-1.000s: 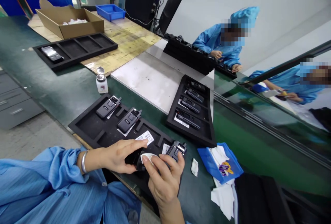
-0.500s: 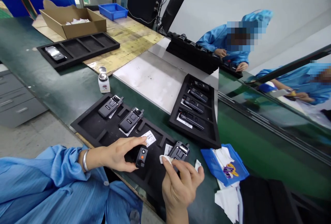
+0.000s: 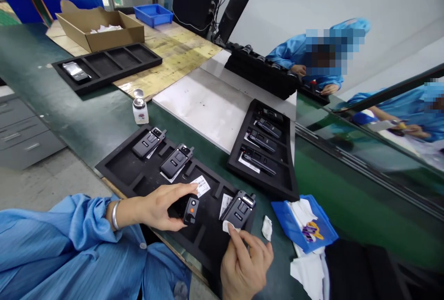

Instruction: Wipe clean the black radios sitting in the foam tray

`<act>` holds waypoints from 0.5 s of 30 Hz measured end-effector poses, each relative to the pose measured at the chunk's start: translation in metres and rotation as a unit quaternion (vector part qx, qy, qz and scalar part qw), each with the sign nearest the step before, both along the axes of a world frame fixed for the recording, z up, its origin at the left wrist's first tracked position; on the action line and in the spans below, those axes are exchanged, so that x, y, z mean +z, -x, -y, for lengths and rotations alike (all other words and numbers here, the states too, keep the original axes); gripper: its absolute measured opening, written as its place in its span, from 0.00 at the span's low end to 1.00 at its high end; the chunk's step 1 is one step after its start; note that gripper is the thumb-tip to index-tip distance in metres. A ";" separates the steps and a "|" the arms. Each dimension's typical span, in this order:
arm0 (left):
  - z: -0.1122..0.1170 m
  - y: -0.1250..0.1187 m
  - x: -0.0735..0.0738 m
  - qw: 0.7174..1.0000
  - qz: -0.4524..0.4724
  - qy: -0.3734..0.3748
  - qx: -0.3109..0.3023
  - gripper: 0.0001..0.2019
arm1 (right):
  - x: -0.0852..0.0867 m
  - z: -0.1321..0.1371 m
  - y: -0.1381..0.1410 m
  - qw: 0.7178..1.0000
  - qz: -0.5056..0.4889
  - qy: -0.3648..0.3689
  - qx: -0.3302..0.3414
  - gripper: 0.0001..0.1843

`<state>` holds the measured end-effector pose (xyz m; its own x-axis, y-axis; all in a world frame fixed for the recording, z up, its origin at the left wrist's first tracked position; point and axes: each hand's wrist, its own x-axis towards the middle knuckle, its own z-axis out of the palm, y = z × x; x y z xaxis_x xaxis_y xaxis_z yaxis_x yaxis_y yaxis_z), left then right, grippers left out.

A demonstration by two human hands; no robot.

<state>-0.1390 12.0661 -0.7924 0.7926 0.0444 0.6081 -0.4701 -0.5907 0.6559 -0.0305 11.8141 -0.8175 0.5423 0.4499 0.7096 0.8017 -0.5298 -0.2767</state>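
Note:
My left hand point(image 3: 157, 207) grips a small black device with an orange button point(image 3: 190, 209) on its side, just above the near black foam tray point(image 3: 121, 170). My right hand point(image 3: 244, 260) pinches a small white wipe point(image 3: 227, 227) at the lower end of a black handheld radio point(image 3: 240, 208) lying in the tray's right slot. Two more radios point(image 3: 175, 161) lie in the slots to the left, and a white label point(image 3: 201, 184) lies by my left fingertips.
A second tray with radios point(image 3: 262, 147) lies ahead on the green belt. A blue tissue pack point(image 3: 305, 226) and loose wipes lie at the right. A small white bottle point(image 3: 139, 108), a long tray point(image 3: 104, 64) and a cardboard box point(image 3: 99, 25) stand further left. Two co-workers in blue sit beyond.
My right hand with the wipe came off the device in my left hand and moved right and down to the radio in the tray. The left hand turned its device, showing the orange button.

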 end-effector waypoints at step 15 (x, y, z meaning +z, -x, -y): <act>0.010 -0.121 0.042 0.895 -0.354 -0.231 0.142 0.36 | -0.038 0.051 0.004 0.948 -0.059 -0.232 -0.208 0.19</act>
<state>-0.0183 12.0559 -0.7503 0.9834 0.1779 -0.0370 0.1783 -0.9055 0.3850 -0.0350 11.7629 -0.8550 0.6925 -0.1660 0.7020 0.4986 -0.5931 -0.6322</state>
